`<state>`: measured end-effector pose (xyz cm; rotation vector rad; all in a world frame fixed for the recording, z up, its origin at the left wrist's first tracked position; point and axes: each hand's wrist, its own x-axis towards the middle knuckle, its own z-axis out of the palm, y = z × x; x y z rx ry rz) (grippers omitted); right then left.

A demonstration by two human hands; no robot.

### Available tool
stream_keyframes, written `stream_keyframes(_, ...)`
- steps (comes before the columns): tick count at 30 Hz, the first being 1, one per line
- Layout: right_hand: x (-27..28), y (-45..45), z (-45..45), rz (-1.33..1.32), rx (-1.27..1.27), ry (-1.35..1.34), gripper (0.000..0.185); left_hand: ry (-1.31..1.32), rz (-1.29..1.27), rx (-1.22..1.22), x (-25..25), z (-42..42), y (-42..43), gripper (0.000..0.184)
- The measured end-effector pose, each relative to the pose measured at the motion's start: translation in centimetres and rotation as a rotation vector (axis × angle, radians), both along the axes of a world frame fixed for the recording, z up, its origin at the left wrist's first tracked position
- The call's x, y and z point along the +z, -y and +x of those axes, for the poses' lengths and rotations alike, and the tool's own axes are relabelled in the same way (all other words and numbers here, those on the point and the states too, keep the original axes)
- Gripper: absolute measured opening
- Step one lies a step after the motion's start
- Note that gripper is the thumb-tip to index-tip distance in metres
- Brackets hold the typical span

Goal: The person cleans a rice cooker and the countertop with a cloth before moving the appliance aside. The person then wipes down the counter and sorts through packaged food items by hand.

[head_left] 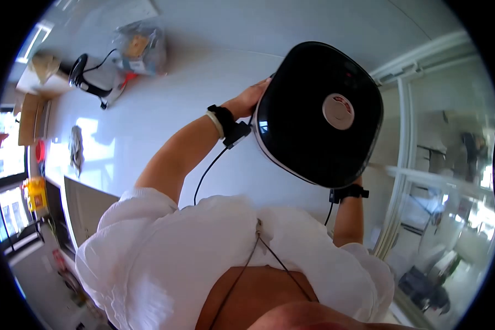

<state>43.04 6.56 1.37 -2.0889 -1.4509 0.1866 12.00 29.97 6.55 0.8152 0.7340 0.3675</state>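
Observation:
A rice cooker [308,132] with a glossy black lid and a round silver disc on top is held up in front of me, tilted. My left hand [254,94] grips its left side, with the fingertips out of sight behind the body. At its lower right edge my right hand [358,181] supports it from beneath. Most of that hand is hidden by the cooker. Each wrist wears a dark band with a small black box and a cable; the left box [237,135] is close to the cooker's side.
On the white surface [203,71] at the upper left are a clear plastic bag [143,47] and a black-and-white appliance [91,82] with a cord. A grey cloth [76,148] lies farther left. Glass sliding doors [404,126] stand close on the right. A yellow item [37,195] is at far left.

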Motion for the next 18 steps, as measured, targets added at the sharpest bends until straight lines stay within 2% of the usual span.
stream_keyframes(4, -0.8, 0.7, -1.0, -0.078, -0.057, 0.034, 0.037, 0.074, 0.033, 0.023, -1.1, 0.0, -0.6, 0.054)
stream_keyframes(5, -0.9, 0.9, -1.3, -0.093, -0.068, 0.037, 0.037, 0.093, 0.100, -0.012, -3.5, 0.3, -1.1, 0.054)
stream_keyframes(8, -1.1, 1.2, -2.2, -0.122, -0.091, 0.053, 0.038, 0.174, -0.034, 0.158, -6.9, 1.1, -1.2, 0.049)
stream_keyframes(9, -1.1, 1.7, -2.3, -0.132, -0.104, 0.060, 0.038, 0.190, -0.123, 0.135, -5.4, 0.6, -0.7, 0.045)
stream_keyframes(12, -0.9, 2.4, -2.8, -0.160, -0.144, 0.070, 0.039, 0.330, -0.056, 0.160, -8.4, 0.0, -0.2, 0.042)
stream_keyframes(13, -0.9, 2.7, -3.0, -0.168, -0.158, 0.069, 0.039, 0.394, -0.161, 0.191, -6.4, -0.7, 0.5, 0.049)
stream_keyframes(16, -0.7, 3.3, -4.0, -0.185, -0.204, 0.069, 0.040, 0.197, 0.163, 0.197, -1.3, -3.8, 2.2, 0.050)
stream_keyframes(18, -0.4, 3.3, -5.3, -0.189, -0.220, 0.060, 0.041, 0.013, 0.369, 0.132, 0.2, -6.6, 2.4, 0.044)
